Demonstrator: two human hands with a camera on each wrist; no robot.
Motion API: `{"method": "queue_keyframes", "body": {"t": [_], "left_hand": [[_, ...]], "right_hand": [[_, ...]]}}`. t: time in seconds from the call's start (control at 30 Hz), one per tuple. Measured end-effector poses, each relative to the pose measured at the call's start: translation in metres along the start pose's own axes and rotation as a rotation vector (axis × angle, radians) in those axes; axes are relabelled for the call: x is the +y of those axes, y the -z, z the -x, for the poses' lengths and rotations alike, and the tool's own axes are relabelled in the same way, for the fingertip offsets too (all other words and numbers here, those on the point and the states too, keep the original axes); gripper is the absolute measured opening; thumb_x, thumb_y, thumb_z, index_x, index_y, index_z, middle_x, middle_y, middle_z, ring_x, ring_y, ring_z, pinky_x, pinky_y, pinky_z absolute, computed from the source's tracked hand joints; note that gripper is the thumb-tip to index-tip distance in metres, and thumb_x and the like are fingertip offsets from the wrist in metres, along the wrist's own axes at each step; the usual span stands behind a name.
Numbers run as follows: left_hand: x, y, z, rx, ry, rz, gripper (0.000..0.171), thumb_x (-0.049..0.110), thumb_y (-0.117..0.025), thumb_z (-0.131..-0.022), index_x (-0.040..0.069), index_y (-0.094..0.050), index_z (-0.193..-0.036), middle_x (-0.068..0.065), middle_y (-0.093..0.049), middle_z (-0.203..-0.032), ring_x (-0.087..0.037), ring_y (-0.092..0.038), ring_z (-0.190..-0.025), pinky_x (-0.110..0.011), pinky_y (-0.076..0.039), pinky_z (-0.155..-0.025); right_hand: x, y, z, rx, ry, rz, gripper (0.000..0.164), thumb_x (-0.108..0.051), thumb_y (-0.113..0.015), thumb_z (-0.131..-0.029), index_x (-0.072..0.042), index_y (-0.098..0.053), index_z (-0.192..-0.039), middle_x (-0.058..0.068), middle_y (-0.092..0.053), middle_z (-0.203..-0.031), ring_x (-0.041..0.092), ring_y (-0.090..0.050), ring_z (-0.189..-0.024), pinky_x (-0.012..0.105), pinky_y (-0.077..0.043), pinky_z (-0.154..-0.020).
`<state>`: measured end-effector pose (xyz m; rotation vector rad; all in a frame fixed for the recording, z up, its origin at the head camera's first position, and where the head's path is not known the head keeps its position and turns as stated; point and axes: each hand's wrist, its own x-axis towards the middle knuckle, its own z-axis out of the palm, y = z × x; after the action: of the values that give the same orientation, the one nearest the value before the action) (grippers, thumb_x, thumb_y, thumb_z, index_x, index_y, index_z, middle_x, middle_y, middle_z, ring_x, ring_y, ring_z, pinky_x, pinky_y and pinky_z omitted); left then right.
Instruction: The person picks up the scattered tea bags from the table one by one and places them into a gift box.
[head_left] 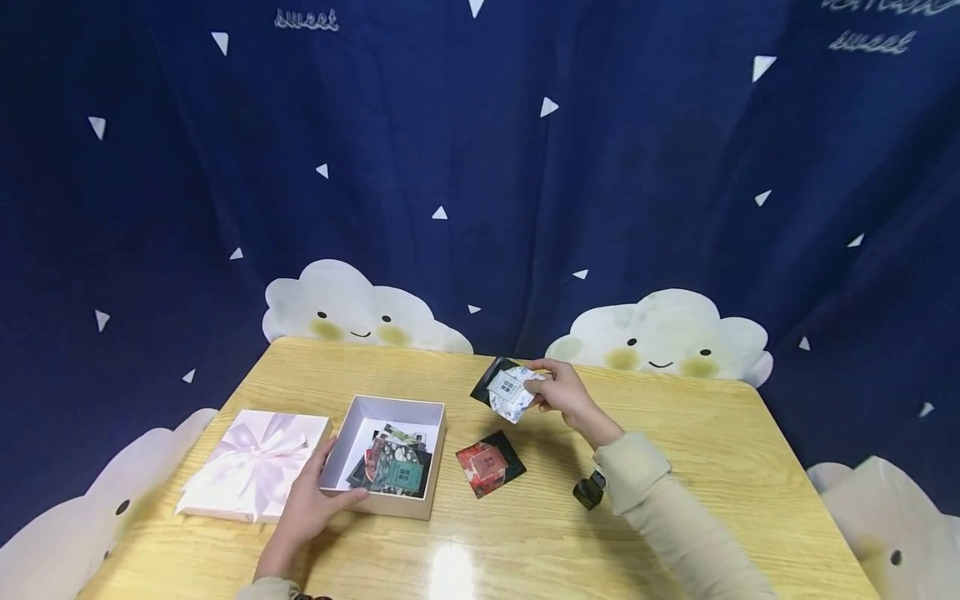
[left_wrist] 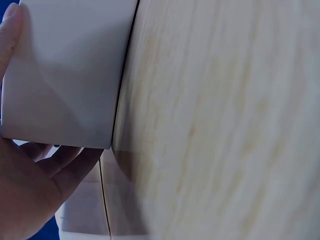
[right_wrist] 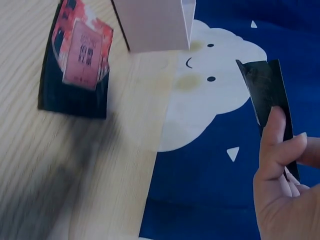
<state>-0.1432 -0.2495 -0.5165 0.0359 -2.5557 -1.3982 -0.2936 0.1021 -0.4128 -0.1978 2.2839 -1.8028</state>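
My left hand (head_left: 309, 505) grips the near left corner of an open white box (head_left: 401, 505), thumb at its front rim and fingers along its left side. Inside lie several tea sachets (head_left: 405, 473), a green-labelled one on top. Raised above the table, a black tea sachet with a white floral print (head_left: 504, 385) is pinched by my right hand (head_left: 564, 395) at its right edge. The right wrist view shows its dark back (right_wrist: 267, 85) between thumb and fingers. Below it, a red and black tea sachet (head_left: 487, 463) lies right of the box.
A white box lid with a pale ribbon bow (head_left: 262, 454) lies left of the box. The wooden table (head_left: 675, 442) ends at the back against a dark blue curtain (head_left: 480, 167) with cloud prints. A small black device (head_left: 588, 492) sits by my right wrist.
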Motion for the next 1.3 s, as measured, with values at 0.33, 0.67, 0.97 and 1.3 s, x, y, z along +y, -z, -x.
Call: {"method": "queue_keyframes", "body": {"t": [0.33,0.67,0.97,1.3], "left_hand": [[0.001,0.002,0.002,-0.004,0.014,-0.011,0.095,0.02,-0.082,-0.065,-0.007,-0.027,-0.137,-0.033,-0.029,-0.137,-0.048,-0.031,-0.122,-0.058,-0.026,-0.099],[0.0,0.001,0.002,-0.001,0.014,-0.004,0.096,0.019,-0.083,-0.064,-0.008,-0.027,-0.137,-0.034,-0.032,-0.135,-0.047,-0.035,-0.12,-0.057,-0.028,-0.098],[-0.001,0.002,0.0,0.0,0.01,-0.01,0.096,0.019,-0.083,-0.064,-0.008,-0.027,-0.137,-0.034,-0.03,-0.136,-0.048,-0.033,-0.12,-0.058,-0.027,-0.099],[-0.002,0.0,-0.002,0.001,-0.001,-0.013,0.096,0.019,-0.083,-0.064,-0.008,-0.027,-0.137,-0.034,-0.031,-0.136,-0.048,-0.033,-0.121,-0.057,-0.026,-0.099]], "right_hand": [[-0.003,-0.035,0.002,-0.065,0.039,-0.013,0.032,0.005,-0.054,-0.081,0.009,-0.054,-0.113,0.005,-0.062,-0.063,0.01,-0.054,-0.046,0.018,-0.036,-0.039],[0.0,-0.073,0.007,-0.114,0.025,-0.06,0.031,0.005,-0.055,-0.081,0.008,-0.055,-0.112,0.001,-0.057,-0.059,0.007,-0.049,-0.043,0.018,-0.037,-0.038],[0.012,-0.103,0.006,-0.193,-0.016,-0.144,0.032,0.005,-0.055,-0.084,0.008,-0.052,-0.116,0.002,-0.058,-0.062,0.008,-0.048,-0.044,0.018,-0.038,-0.04],[0.014,-0.131,0.004,-0.243,-0.045,-0.134,0.033,0.004,-0.056,-0.084,0.005,-0.052,-0.117,0.005,-0.059,-0.066,0.008,-0.052,-0.045,0.018,-0.043,-0.04]]}}
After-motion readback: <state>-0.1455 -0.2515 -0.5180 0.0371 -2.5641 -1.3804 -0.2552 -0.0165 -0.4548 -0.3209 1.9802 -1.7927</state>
